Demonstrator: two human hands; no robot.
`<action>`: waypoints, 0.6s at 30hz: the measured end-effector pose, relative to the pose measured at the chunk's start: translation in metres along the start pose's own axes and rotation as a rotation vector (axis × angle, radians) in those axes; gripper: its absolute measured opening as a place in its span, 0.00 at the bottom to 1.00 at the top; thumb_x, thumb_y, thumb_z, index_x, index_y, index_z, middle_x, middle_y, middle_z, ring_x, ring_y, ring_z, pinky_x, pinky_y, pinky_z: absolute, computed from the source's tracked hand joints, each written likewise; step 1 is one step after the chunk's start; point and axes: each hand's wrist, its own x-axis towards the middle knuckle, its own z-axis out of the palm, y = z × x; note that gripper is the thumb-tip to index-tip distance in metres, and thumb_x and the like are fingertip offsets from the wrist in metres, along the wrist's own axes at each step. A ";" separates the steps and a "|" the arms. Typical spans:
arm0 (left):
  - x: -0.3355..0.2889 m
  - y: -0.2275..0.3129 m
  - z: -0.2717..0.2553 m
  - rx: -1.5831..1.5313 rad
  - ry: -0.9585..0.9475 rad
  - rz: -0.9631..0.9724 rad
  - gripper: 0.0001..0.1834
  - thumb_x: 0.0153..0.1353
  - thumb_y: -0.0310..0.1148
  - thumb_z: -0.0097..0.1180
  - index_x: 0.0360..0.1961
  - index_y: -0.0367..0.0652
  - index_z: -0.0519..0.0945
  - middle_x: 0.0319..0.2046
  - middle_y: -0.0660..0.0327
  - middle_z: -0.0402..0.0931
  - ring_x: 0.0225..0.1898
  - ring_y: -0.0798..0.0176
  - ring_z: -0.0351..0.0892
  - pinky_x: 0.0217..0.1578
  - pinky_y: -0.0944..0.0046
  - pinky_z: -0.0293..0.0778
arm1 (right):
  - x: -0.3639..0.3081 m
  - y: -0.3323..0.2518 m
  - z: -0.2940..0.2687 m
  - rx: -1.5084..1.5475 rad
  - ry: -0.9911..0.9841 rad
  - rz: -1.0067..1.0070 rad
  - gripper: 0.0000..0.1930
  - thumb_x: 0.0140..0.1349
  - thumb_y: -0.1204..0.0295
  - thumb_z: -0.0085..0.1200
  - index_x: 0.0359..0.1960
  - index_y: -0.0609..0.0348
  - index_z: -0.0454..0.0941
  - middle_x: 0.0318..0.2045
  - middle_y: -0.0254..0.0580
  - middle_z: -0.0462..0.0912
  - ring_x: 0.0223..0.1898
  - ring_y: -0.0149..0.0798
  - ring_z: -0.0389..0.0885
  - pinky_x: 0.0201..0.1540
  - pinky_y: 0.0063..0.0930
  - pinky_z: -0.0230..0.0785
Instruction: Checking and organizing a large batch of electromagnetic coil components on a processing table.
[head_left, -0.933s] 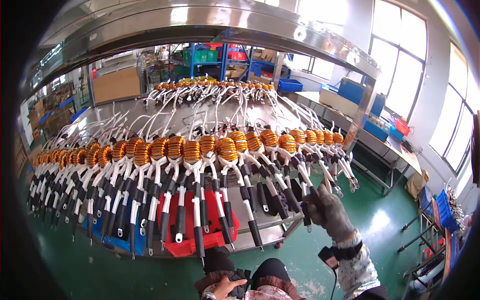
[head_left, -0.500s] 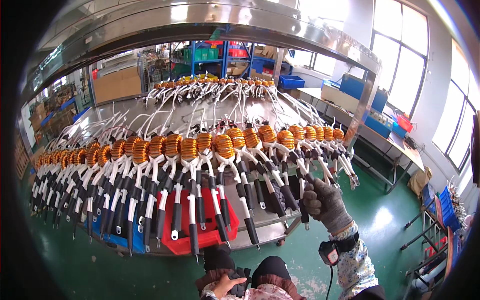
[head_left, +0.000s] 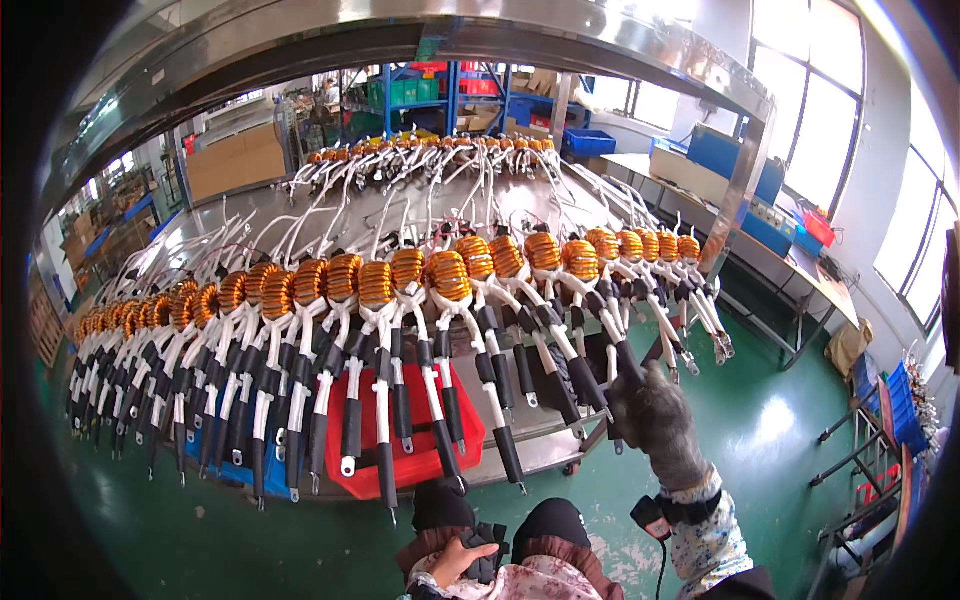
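Observation:
Copper-wound ring coils [head_left: 448,275] stand in a long row on a metal table [head_left: 545,465]. Their white-sleeved leads hang over the near edge, ending in black sleeves and metal lugs. At the row's right part, my right hand [head_left: 655,415], in a grey glove, is closed around a black-sleeved lead [head_left: 628,362]; its fingertips are partly hidden and a little blurred. My left hand [head_left: 458,562] is bare and low by my knees. Its fingers rest closed on a black object [head_left: 488,553] whose kind I cannot make out.
A red bin [head_left: 420,462] and a blue bin [head_left: 235,470] sit beneath the hanging leads. A second coil row [head_left: 430,150] lies farther back. Overhead runs a metal beam [head_left: 480,38], with a post at right. A black device [head_left: 650,515] with a cord is strapped to my right wrist.
My right hand has turned and its fingers now reach up along a lead. Leads near it have shifted slightly. My left hand stays by my knees; the whole view has moved a little.

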 end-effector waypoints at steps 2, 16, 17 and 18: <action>0.003 -0.002 -0.002 0.014 0.017 -0.017 0.14 0.44 0.34 0.66 0.31 0.40 0.78 0.25 0.68 0.74 0.26 0.72 0.72 0.29 0.72 0.69 | -0.023 -0.009 -0.006 0.017 0.060 0.060 0.13 0.59 0.63 0.45 0.27 0.62 0.70 0.14 0.32 0.71 0.14 0.26 0.66 0.16 0.18 0.57; 0.019 -0.014 -0.007 0.289 0.028 0.020 0.35 0.36 0.51 0.67 0.39 0.33 0.74 0.34 0.59 0.75 0.38 0.64 0.72 0.43 0.67 0.66 | -0.066 0.042 0.026 -0.740 0.300 -0.436 0.14 0.46 0.80 0.54 0.12 0.59 0.60 0.10 0.41 0.61 0.13 0.44 0.60 0.17 0.35 0.47; 0.019 -0.014 -0.008 0.367 0.011 0.010 0.36 0.37 0.53 0.65 0.38 0.32 0.75 0.35 0.57 0.75 0.40 0.62 0.73 0.44 0.68 0.65 | -0.077 0.047 0.030 -0.821 0.287 -0.492 0.14 0.45 0.80 0.55 0.12 0.60 0.61 0.10 0.39 0.62 0.13 0.43 0.60 0.17 0.35 0.49; 0.018 -0.014 -0.007 0.411 0.076 -0.005 0.34 0.38 0.54 0.65 0.38 0.33 0.75 0.35 0.56 0.76 0.41 0.60 0.73 0.45 0.67 0.65 | -0.089 0.060 0.034 -0.573 0.203 -0.329 0.11 0.45 0.78 0.56 0.14 0.60 0.64 0.12 0.39 0.65 0.15 0.43 0.64 0.19 0.34 0.54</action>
